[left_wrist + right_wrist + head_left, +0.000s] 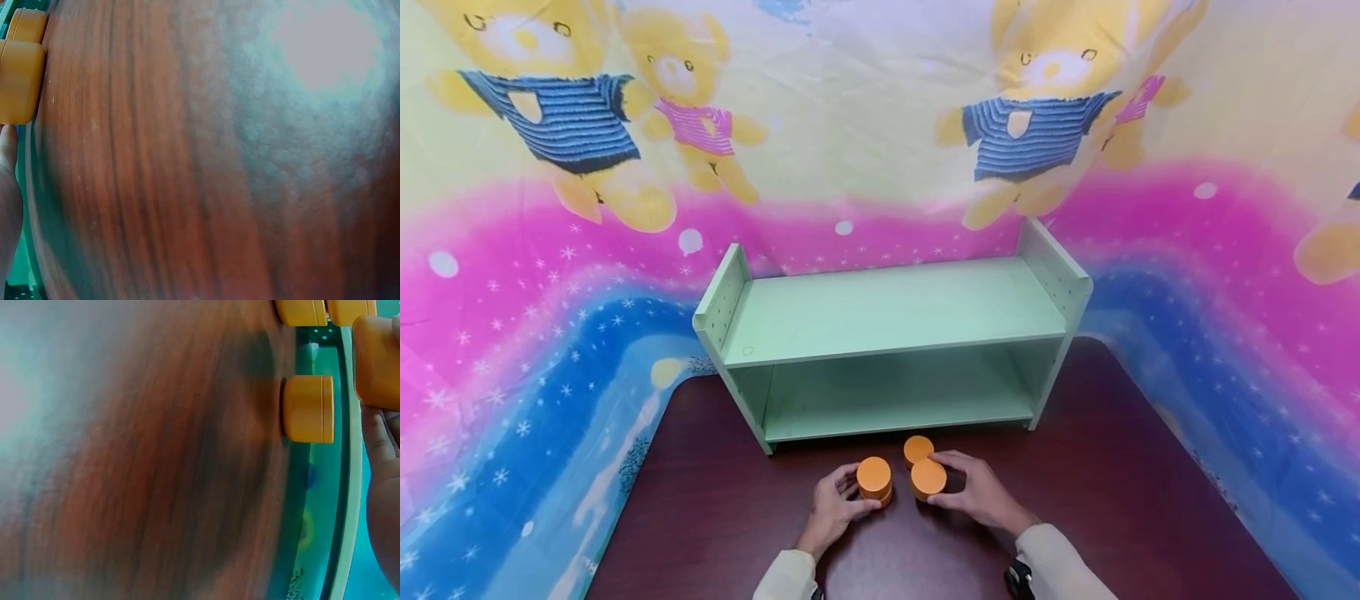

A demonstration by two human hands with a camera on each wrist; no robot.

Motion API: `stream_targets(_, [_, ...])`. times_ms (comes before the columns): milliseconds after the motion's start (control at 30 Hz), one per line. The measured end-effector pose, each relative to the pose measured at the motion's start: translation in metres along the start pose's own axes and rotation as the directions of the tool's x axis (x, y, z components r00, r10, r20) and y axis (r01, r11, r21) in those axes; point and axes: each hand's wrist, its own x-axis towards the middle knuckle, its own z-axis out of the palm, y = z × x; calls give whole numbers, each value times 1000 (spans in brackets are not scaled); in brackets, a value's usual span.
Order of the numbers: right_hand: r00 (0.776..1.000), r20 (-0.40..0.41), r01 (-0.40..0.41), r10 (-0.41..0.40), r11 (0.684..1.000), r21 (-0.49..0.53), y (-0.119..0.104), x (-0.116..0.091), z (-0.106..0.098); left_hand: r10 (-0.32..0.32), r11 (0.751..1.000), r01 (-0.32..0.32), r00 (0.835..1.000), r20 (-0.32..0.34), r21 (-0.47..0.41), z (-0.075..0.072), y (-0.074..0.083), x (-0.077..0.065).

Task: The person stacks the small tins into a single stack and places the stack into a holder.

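In the head view my left hand grips a stack of two orange round lidded containers, thumb in front and fingers at the side. The upper container hides most of the lower container. My right hand pinches another orange container between thumb and fingers. The right wrist view shows this held container raised off the table. A further orange container stands on the table just behind it, partly hidden in the head view. In the left wrist view, a fingertip touches an orange container.
A pale green two-tier shelf stands at the back of the dark red-brown table, directly behind the containers. Its raised side panels flank the top board. A cloth backdrop printed with bears hangs behind and beside the table.
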Motion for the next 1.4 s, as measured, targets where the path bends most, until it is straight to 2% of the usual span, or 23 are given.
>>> stream_targets(200, [1000,-9,10,-10,1000,-3,-4,7,0,-6,1000,6,1000,-4,7,1,6,0])
stream_targets(433, [999,-26,39,-40,999,-13,-8,14,1,9,1000,-9,1000,8,9,0,36,-9])
stream_targets(533, [997,-35,65,-65,998,-16,-10,16,2,17,1000,-17,1000,5,2,0,40,-11])
stream_targets(633, [996,-43,80,-80,997,-13,-10,18,2,25,1000,-25,1000,2,-6,0,37,-10])
stream_targets(867, [996,-43,76,-77,997,-10,-12,21,3,16,1000,-16,1000,4,-25,-1,1,2])
stream_targets(1167, [996,-48,81,-79,996,40,-13,25,4,23,999,-22,1000,7,-30,-1,0,2])
stream_targets(1400, [990,-60,132,-130,991,27,-16,28,6,21,998,-21,1000,8,-51,-1,-1,2])
